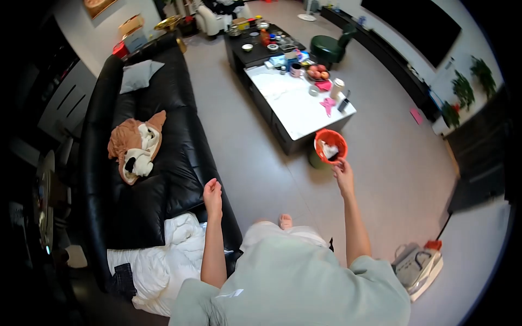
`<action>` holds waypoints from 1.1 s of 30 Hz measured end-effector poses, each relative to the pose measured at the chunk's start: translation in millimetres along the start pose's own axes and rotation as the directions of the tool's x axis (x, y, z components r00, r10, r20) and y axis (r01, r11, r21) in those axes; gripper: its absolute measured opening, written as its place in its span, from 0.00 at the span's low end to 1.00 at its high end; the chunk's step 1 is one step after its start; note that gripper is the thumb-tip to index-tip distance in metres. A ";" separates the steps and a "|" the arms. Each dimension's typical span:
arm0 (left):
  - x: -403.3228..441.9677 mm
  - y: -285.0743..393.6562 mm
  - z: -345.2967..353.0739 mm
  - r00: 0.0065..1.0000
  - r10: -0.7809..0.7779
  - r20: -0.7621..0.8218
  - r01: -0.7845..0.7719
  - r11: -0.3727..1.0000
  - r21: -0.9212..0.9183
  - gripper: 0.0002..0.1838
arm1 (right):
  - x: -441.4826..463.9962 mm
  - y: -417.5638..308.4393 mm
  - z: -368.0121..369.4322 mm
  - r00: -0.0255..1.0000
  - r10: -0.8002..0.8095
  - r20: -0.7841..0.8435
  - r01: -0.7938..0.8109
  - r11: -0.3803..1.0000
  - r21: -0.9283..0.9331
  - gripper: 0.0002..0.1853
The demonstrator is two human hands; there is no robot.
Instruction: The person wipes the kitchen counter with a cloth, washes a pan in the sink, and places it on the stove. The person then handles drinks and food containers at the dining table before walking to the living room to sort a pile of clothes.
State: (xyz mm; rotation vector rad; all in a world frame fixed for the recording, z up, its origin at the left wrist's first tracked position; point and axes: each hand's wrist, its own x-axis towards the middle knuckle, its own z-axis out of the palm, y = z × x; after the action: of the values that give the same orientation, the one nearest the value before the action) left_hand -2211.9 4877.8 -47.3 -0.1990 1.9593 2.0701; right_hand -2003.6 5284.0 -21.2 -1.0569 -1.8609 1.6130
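An orange-red rimmed trash bin point(344, 142) stands on the floor by the near end of the coffee table. Some white crumpled waste point(328, 149) lies inside it. My right hand point(342, 170) reaches to the near side of the bin's rim, its fingers bent and close together. Whether they touch the rim or pinch something small, I cannot make out. Beside the sofa's front edge, my left hand point(212, 192) is raised with its fingers curled in. Anything within those fingers is hidden or too small to name.
The black leather sofa point(163, 70) on the left bears a brown-and-white blanket point(130, 142), a grey cushion point(137, 76) and white bedding point(174, 263). A white-topped coffee table point(288, 111) holds fruit, cups and pink cloths. A grey bag point(414, 266) sits at right.
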 end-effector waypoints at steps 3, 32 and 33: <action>49.2 12.6 -6.4 0.990 0.029 -0.136 -0.037 0.998 -0.057 0.17 | 101.6 -29.2 73.4 0.980 -0.068 0.186 0.073 0.997 -0.020 0.21; 848.7 245.4 111.8 0.971 -0.022 -0.237 0.010 0.999 -0.048 0.20 | 789.5 -184.9 618.6 0.976 0.080 0.205 -0.100 0.991 0.091 0.22; 876.5 259.9 118.5 0.969 -0.038 -0.243 0.027 0.998 -0.050 0.21 | 817.8 -197.9 639.7 0.975 0.068 0.213 -0.091 0.991 0.100 0.21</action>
State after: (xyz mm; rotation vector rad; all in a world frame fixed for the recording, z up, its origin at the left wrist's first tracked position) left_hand -3111.0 5081.6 -46.4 -0.5157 2.0281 2.1593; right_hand -3030.1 5529.7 -78.2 -0.9572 -1.8559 1.9152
